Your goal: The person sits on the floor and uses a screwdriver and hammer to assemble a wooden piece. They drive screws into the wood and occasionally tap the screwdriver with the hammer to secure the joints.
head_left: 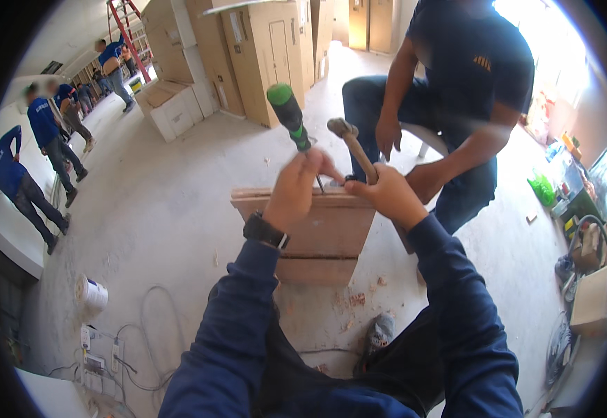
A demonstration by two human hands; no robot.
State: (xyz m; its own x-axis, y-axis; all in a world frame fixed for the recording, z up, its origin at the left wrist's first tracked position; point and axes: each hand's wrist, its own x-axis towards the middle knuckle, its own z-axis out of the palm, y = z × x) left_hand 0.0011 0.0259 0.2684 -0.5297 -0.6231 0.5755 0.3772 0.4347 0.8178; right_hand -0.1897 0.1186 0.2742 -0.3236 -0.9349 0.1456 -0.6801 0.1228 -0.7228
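Observation:
My left hand [293, 184] is closed around the lower part of a screwdriver [287, 111] with a green and black handle. The tool stands nearly upright, and its thin shaft reaches down to the top edge of a brown wooden panel [310, 230]. A hammer [360, 153] is gripped in my right hand [390, 195], its head raised beside the screwdriver. Near my right thumb, a small dark piece [350, 179] shows at the panel's edge; its kind I cannot make out. My fingers partly hide where the shaft meets the wood.
A seated co-worker [456, 83] is close on the right, one hand near the panel. Tall cardboard boxes [269, 56] stand ahead. Cables [150, 341], a power strip and a white bucket [92, 292] lie left. Tools and a carton [591, 299] line the right. Other people are far left.

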